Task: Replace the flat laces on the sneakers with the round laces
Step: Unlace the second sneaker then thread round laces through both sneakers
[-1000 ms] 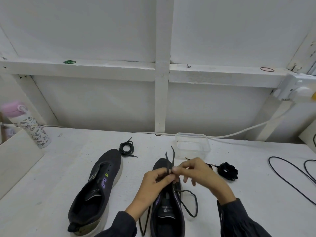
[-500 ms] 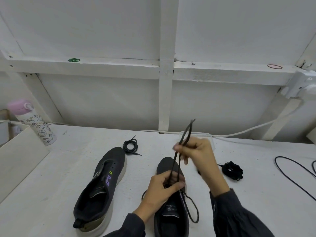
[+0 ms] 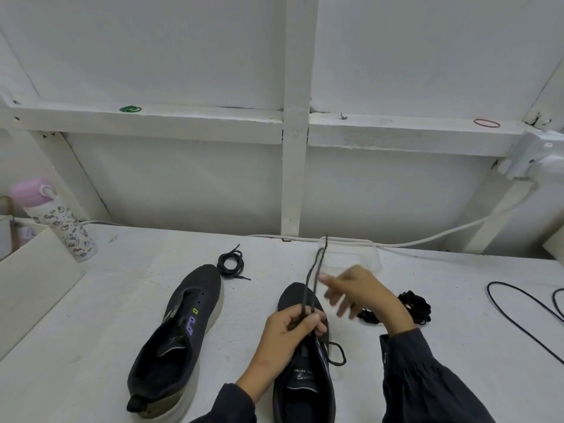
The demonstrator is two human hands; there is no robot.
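Left grip (image 3: 293, 328) pinches both raised strands of the lace (image 3: 312, 279), sneaker (image 3: 302, 389) beneath it; right grip (image 3: 360, 294), blurred, fingers loosely spread, holds nothing

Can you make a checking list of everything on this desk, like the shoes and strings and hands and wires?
Surface: white table, scuffed.
Job's things: unlaced shoe on the left; second shoe under the hands, a lace rising from it; coiled lace by the unlaced shoe's toe; lace bundle on the right.
Clutter: clear tub; pink-lidded bottle; pale box at the left edge.
Hands: left hand pinches the lace; right hand blurred beside the strands, grip unclear.
Cables: black cable on the right; white cable along the wall.
Surroundings: white wall with beams; green bands and red band on the ledge; socket box.
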